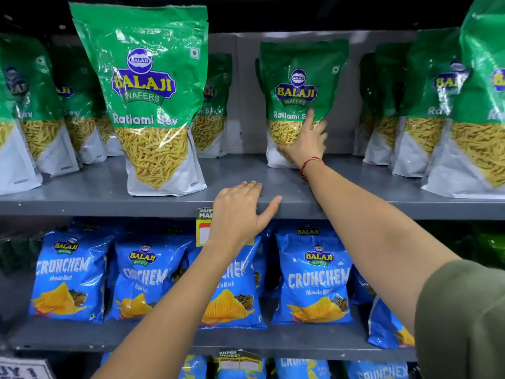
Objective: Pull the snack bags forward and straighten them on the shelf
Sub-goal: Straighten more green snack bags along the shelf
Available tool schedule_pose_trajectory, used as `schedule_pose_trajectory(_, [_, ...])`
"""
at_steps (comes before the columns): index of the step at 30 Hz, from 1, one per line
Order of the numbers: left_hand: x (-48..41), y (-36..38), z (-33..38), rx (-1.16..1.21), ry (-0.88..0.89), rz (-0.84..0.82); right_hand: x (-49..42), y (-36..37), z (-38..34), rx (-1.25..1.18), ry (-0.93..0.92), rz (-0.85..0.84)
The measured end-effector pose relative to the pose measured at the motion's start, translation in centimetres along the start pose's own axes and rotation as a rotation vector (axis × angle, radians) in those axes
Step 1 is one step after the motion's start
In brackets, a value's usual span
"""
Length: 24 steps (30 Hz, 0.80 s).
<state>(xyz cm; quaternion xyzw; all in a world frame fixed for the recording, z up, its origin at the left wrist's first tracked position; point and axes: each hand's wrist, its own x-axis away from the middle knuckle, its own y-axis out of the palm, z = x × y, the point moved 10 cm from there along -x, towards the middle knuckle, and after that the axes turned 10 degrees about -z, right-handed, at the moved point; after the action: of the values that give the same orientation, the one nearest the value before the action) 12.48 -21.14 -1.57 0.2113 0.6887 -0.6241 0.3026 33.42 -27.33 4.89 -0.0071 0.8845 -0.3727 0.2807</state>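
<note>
Green and white Balaji Ratlami Sev bags stand on the grey upper shelf. One bag stands upright at the front edge, left of centre. Another bag stands far back in the middle. My right hand reaches deep into the shelf and grips that back bag at its lower front, fingers spread over it. My left hand rests flat on the shelf's front edge, fingers apart, holding nothing. More Sev bags stand in rows at the left and right.
Blue Crunchem chip bags line the shelf below, with more on the lowest shelf. A yellow price tag hangs on the upper shelf's edge, partly behind my left hand. Bare shelf lies between the front bag and the back bag.
</note>
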Motion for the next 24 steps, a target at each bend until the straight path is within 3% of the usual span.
schedule_pose_trajectory(24, [0.1,0.3,-0.1,-0.054,-0.025,-0.100,14.3,-9.9,0.6,-0.167,-0.285,0.129])
